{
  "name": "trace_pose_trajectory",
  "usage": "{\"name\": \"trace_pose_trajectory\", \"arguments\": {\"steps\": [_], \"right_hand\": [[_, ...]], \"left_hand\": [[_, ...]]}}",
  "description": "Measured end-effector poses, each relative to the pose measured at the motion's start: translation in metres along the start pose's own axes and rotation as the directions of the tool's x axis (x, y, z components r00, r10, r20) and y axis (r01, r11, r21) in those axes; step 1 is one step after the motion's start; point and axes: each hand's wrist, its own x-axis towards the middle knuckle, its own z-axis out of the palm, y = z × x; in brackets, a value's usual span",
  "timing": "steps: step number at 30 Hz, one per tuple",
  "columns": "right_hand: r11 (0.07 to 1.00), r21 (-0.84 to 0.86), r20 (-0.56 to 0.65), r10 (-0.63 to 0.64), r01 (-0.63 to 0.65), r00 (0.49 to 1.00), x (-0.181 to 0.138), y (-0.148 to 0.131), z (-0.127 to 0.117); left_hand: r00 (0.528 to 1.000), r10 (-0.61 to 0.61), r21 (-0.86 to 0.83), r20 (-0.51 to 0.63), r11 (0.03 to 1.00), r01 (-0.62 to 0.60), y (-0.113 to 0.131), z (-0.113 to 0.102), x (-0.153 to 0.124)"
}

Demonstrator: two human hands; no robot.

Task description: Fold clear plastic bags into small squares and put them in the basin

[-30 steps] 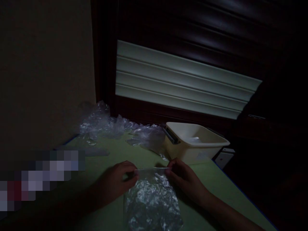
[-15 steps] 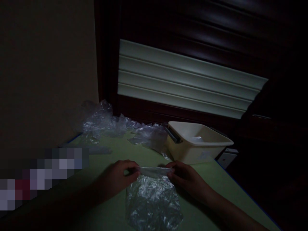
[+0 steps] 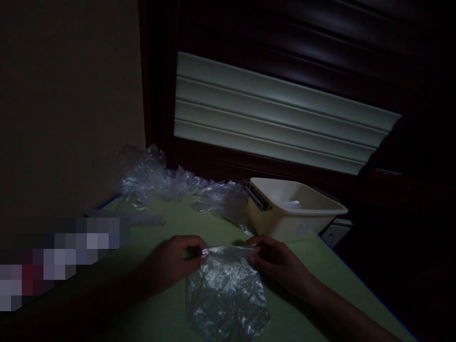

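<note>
A crinkled clear plastic bag (image 3: 228, 294) lies on the green tabletop (image 3: 174, 216) in front of me, its top edge running between my two hands. At the upper left corner of the bag, my left hand (image 3: 183, 259) pinches the film between thumb and fingers. My right hand (image 3: 278, 261) is at the upper right corner, its thumb and fingers around the edge, with the index finger slightly raised. The light is dim, so the exact fingertip contact on the right is hard to see.
Loose crumpled plastic bags (image 3: 149, 173) are heaped along the back left of the table. A cream plastic bin (image 3: 285, 223) with dark handles stands at the back right, some clear plastic inside. Beside it, beyond the blue table edge, is a white box (image 3: 335, 233). A pixelated area covers the left.
The bag's top strip, a smooth raised flap before, now looks crinkled and continuous with the rest. My right index finger has lifted slightly. Both hands stay in nearly the same place.
</note>
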Motion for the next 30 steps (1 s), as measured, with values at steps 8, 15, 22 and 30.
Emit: {"name": "trace_pose_trajectory", "arguments": {"steps": [8, 15, 22, 30], "right_hand": [[0.990, -0.139, -0.034, -0.018, 0.014, 0.999, -0.0004, -0.0026, -0.0001], [0.992, -0.129, -0.008, -0.020, 0.018, 1.000, -0.0006, -0.0018, -0.0007], [0.991, -0.131, -0.022, -0.029, 0.025, 0.999, 0.0005, 0.0019, -0.0012], [0.991, -0.137, -0.034, -0.007, 0.002, 0.999, 0.0017, 0.0029, -0.0013]], "left_hand": [[0.997, -0.004, -0.185, 0.074, 0.983, 0.018, 0.0065, -0.0075, -0.0076], [0.998, -0.044, -0.059, 0.042, 0.997, 0.046, 0.0010, -0.0028, -0.0008], [0.999, -0.021, -0.178, 0.032, 0.984, 0.026, 0.0085, -0.0071, -0.0051], [0.999, -0.022, -0.072, 0.035, 0.997, 0.025, 0.0064, -0.0021, -0.0054]]}}
